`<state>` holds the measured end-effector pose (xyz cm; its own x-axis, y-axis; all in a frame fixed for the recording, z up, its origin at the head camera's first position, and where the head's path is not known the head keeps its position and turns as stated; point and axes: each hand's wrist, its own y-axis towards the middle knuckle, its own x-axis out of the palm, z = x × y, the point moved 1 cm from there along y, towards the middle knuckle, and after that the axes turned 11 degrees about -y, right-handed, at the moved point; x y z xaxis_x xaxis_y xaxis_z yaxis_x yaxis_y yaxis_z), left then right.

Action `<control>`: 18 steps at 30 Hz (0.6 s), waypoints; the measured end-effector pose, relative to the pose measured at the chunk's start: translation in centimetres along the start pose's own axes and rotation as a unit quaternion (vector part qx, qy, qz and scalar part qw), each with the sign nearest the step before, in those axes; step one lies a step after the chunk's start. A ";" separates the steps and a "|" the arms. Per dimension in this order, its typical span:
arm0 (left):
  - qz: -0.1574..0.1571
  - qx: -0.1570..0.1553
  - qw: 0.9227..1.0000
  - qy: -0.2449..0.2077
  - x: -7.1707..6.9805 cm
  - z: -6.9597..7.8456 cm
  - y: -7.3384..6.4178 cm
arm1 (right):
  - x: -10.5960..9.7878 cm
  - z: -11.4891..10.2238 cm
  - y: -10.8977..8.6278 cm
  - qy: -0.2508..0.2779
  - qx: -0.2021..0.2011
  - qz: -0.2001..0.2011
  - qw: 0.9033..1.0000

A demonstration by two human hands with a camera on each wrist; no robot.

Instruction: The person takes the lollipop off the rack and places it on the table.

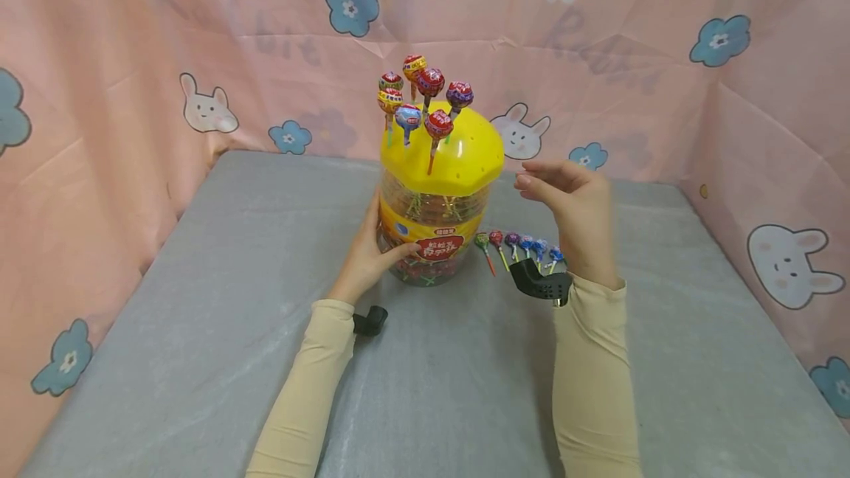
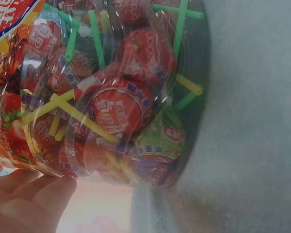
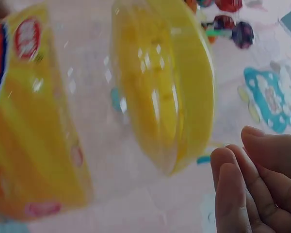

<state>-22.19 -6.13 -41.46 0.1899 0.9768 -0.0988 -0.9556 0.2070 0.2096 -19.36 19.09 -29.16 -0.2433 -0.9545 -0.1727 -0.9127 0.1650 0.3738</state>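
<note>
A clear plastic jar [image 1: 432, 231] full of wrapped lollipops stands on the grey table [image 1: 199, 279]. Its yellow domed lid [image 1: 465, 153] has several lollipops [image 1: 430, 83] stuck upright in its holes. My left hand [image 1: 368, 253] grips the jar's left side, thumb across the red label. The left wrist view shows the jar's base [image 2: 121, 102] packed with lollipops and my fingertips [image 2: 29, 204] against it. My right hand [image 1: 564, 194] hovers just right of the lid, fingers loosely bent and holding nothing. Its fingers [image 3: 252, 184] sit close beside the lid [image 3: 169, 82] in the right wrist view.
A row of several loose lollipops [image 1: 514, 242] lies on the table right of the jar, below my right hand. Pink cloth walls [image 1: 99, 94] with rabbit and flower prints enclose the table at the back and on both sides.
</note>
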 end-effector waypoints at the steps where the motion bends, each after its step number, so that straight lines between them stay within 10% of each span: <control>1: 0.000 0.001 1.000 0.000 0.0 0.0 0.0 | 0.4 -0.4 0.1 0.002 -0.005 -0.004 1.000; 18: -0.002 -0.001 1.000 -0.010 0.1 -0.1 0.1 | 5.5 -4.8 1.6 -0.033 -0.072 -0.017 0.997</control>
<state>-22.29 -6.01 -41.56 0.1981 0.9769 -0.0807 -0.9554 0.2108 0.2066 -20.58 12.92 -25.16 -0.2375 -0.9399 -0.2453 -0.8658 0.0904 0.4921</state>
